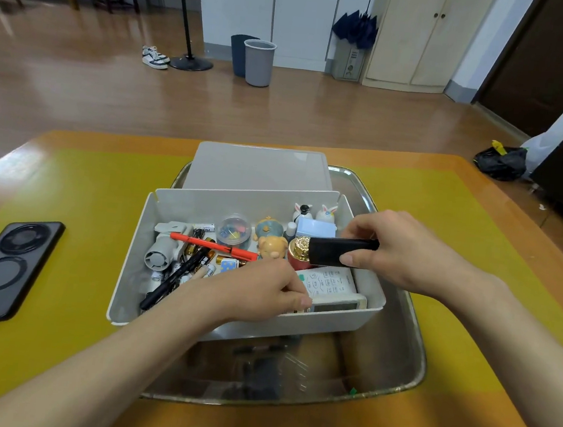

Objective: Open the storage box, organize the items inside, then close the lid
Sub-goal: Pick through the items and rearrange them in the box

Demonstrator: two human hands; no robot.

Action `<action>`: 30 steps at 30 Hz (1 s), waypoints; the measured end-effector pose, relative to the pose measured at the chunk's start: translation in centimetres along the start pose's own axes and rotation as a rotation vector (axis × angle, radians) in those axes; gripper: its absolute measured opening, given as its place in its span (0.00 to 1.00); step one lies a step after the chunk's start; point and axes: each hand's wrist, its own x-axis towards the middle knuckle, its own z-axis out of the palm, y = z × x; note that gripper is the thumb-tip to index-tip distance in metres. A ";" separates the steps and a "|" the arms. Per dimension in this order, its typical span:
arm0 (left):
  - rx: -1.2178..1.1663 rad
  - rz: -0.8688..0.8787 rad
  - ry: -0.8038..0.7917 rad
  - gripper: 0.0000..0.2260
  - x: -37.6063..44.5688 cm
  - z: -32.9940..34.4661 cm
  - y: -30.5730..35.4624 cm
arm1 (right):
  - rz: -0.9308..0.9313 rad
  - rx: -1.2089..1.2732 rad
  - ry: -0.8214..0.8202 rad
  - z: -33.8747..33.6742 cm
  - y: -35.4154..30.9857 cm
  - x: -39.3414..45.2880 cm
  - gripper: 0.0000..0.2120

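The white storage box (129, 278) stands uncovered in a metal tray (409, 332), and its lid (260, 170) lies flat behind it. Inside are a red pen (215, 245), a black marker (172, 282), several batteries, a small fan (160, 256), a clear capsule of clips (234, 230), small figurines (272, 245), a light-blue case (316, 228), a red jar with a gold cap (298, 253) and a white remote (330, 283). My right hand (404, 249) holds a black cylinder (341, 252) above the box's right side. My left hand (265, 291) reaches into the box, fingers on the remote's near end.
A black phone (3, 269) lies on the yellow table mat (79, 194) to the left of the tray. Beyond the table's far edge is wooden floor with two bins (258, 61), shoes and a stand.
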 end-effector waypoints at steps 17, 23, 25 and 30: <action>0.592 -0.105 0.136 0.23 -2.1 -2.0 -2.7 | -0.177 -0.231 -0.117 2.4 -0.2 0.2 0.10; 0.576 -0.052 0.162 0.10 -1.1 -0.7 -2.7 | -0.244 -0.359 -0.094 2.2 -0.4 0.1 0.14; 0.537 -0.039 0.163 0.10 -1.0 -0.6 -2.8 | -0.250 -0.411 -0.132 2.3 -0.5 0.1 0.15; 0.482 -0.019 0.187 0.09 -1.0 -0.3 -3.0 | -0.233 -0.434 -0.145 2.4 -0.9 0.5 0.15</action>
